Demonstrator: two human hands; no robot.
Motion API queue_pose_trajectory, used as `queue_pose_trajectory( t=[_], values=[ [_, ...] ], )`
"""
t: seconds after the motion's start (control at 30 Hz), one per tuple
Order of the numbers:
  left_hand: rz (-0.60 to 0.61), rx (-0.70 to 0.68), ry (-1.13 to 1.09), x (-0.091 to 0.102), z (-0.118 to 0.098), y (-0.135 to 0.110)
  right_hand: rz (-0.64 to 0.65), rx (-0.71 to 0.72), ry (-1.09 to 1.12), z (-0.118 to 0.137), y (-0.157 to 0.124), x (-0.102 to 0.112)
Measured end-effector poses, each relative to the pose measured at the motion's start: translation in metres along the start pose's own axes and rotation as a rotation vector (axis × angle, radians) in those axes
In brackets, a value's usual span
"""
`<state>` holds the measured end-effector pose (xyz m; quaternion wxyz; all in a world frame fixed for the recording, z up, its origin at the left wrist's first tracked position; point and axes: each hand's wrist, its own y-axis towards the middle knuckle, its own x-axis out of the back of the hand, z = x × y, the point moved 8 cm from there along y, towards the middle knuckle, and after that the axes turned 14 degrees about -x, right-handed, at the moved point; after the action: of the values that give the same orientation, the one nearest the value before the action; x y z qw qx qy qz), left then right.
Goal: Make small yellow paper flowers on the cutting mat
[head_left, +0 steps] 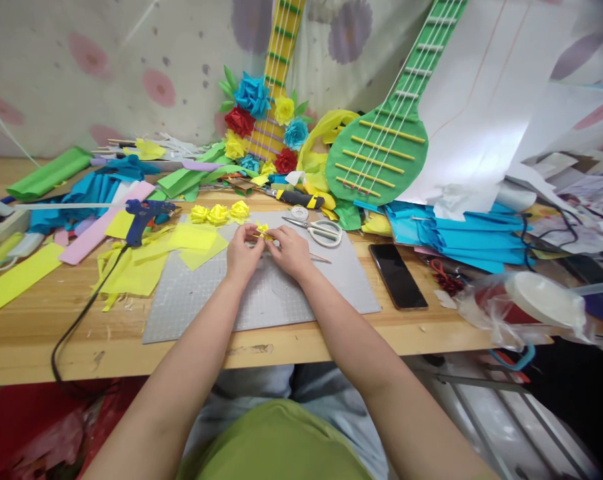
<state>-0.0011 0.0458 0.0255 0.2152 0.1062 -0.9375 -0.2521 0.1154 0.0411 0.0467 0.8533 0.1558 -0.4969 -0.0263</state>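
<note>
Both my hands meet over the grey cutting mat (276,300), their fingertips pinched around a small yellow paper flower (262,230). My left hand (244,248) grips it from the left, and my right hand (290,249) from the right. Just beyond my left hand stand several finished yellow paper roses (218,214). Scissors with white handles (325,233) lie beyond my right hand, beside a small roll of tape (299,213). A thin pointed tool (320,258) rests partly behind my right hand. Yellow paper sheets (194,238) spread over the mat's left part.
A blue glue gun (142,220) with a black cord lies to the left among paper strips. A phone (398,275) is right of the mat. Behind, a green paper instrument (381,157) and a yellow one (276,73) lean upright. A yellow-black utility knife (300,199) lies before them.
</note>
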Motion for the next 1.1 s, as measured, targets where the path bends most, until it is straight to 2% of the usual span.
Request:
queue_pose_trajectory(
  t=[0.23, 0.57, 0.67, 0.83, 1.1],
  values=[
    [-0.005, -0.009, -0.019, 0.0, -0.002, -0.001, -0.037, -0.012, -0.029, 0.0, 0.001, 0.002],
    [0.027, -0.025, 0.106, 0.002, -0.007, 0.001, -0.05, 0.004, -0.035, -0.001, 0.002, 0.002],
    [0.021, -0.069, 0.162, 0.005, -0.014, 0.001, -0.065, 0.006, -0.029, -0.001, 0.002, 0.004],
    [0.064, -0.131, 0.152, 0.008, -0.023, 0.001, -0.062, -0.008, -0.007, -0.005, 0.002, 0.006],
    [0.115, -0.167, 0.159, 0.006, -0.022, 0.001, -0.095, -0.027, 0.128, -0.017, 0.001, 0.013]
  ],
)
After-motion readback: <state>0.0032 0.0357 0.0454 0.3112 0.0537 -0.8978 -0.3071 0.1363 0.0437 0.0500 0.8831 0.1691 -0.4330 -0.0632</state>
